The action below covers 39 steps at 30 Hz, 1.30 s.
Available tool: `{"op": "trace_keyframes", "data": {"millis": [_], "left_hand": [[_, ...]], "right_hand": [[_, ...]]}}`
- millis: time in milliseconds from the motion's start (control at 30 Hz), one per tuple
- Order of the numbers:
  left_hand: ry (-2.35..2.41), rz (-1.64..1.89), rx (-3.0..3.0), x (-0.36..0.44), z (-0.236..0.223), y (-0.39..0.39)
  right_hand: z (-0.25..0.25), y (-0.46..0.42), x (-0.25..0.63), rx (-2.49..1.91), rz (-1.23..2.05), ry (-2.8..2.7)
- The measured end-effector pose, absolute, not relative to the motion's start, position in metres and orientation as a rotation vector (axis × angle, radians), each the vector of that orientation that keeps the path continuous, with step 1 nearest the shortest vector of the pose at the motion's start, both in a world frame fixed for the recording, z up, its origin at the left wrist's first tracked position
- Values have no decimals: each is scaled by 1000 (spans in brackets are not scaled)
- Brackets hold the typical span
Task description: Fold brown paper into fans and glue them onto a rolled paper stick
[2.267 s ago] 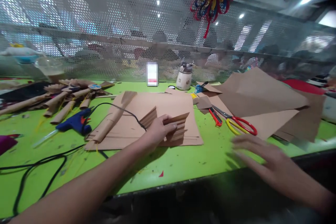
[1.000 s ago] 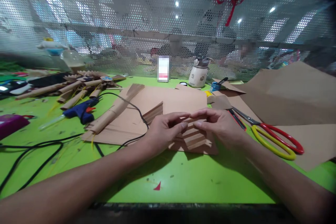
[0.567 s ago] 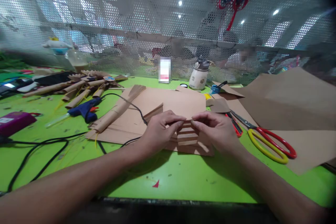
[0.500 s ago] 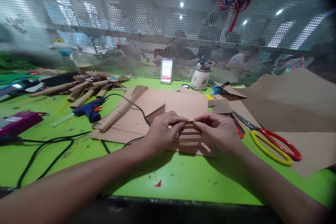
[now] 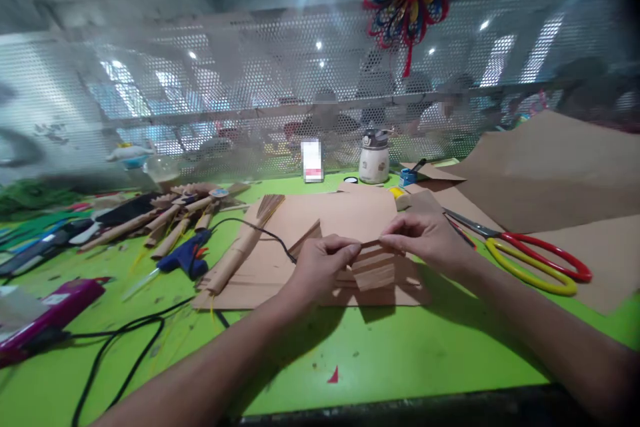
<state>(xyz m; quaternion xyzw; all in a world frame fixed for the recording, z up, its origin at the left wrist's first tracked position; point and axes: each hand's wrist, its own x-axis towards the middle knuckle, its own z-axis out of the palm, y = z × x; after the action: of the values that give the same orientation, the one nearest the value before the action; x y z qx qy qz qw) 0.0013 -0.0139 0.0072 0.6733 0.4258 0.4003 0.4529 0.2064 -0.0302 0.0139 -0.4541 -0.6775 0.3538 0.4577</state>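
Observation:
A small pleated piece of brown kraft paper (image 5: 374, 276) hangs between my hands, its folds running crosswise. My left hand (image 5: 327, 265) pinches the upper left corner between thumb and fingers. At the upper right corner, my right hand (image 5: 425, 239) is closed in a pinch on the same paper. Beneath lie flat brown paper sheets (image 5: 350, 210), with a rolled paper tube (image 5: 240, 247) along their left side. Another folded paper piece (image 5: 307, 235) rests just behind my left hand.
Red-and-yellow scissors (image 5: 537, 260) lie right, before large brown paper (image 5: 540, 173). At left are a blue glue gun (image 5: 185, 255), its black cord (image 5: 120, 330), a purple device (image 5: 60, 313) and several paper rolls (image 5: 175, 227). A bottle (image 5: 374, 163) and phone (image 5: 312, 160) stand behind.
The camera view has tilted up and shifted left. The pleated paper, level before, now slants, its folds rising to the right. Both hands keep their pinch.

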Motion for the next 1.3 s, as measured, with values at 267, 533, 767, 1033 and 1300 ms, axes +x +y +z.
{"op": "trace_keyframes", "data": {"millis": [267, 533, 767, 1033, 1300], "left_hand": [[1059, 961, 1848, 2, -2, -10], [980, 938, 2483, -2, -9, -10], [975, 917, 2364, -1, -8, -9], [1015, 834, 1928, 2, -1, -9], [989, 886, 2297, 2, 0, -19]], "right_hand": [[12, -27, 213, -1134, 702, -1763], [15, -30, 209, -1116, 847, -1709], [13, -29, 207, -1152, 1004, -1576], [14, -32, 210, -1060, 919, -1754], [9, -34, 198, -1013, 1237, -1383]]}}
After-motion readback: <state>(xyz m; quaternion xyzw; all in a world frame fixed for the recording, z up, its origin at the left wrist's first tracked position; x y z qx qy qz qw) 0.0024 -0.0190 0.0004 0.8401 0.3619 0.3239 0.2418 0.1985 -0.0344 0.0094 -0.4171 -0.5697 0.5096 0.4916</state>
